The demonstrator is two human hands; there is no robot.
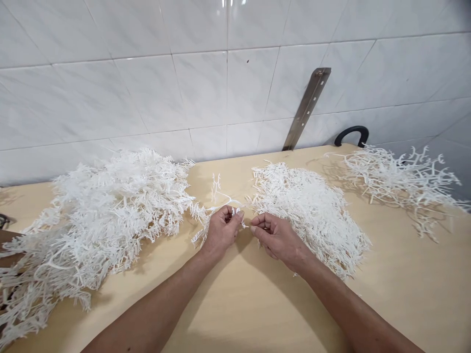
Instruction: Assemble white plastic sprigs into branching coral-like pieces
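Observation:
My left hand (222, 229) is closed on a thin white branched piece (230, 200), whose forked arms stick up and out above the fingers. Just to its right, my right hand (277, 238) has its thumb and fingertips pinched together near the piece's small tips; whatever lies between them is too small to make out. Behind and right of that hand lies a pile of short white sprigs (312, 211). A larger heap of white branched pieces (125, 201) spreads across the left side, its edge reaching close to my left hand.
Looser white branches (397, 176) lie at the right on the wooden table (415, 294). A black curved handle (352, 130) and a slotted metal strip (307, 109) stand at the tiled wall (206, 83). Part of another person's arm (11, 250) shows at the left edge.

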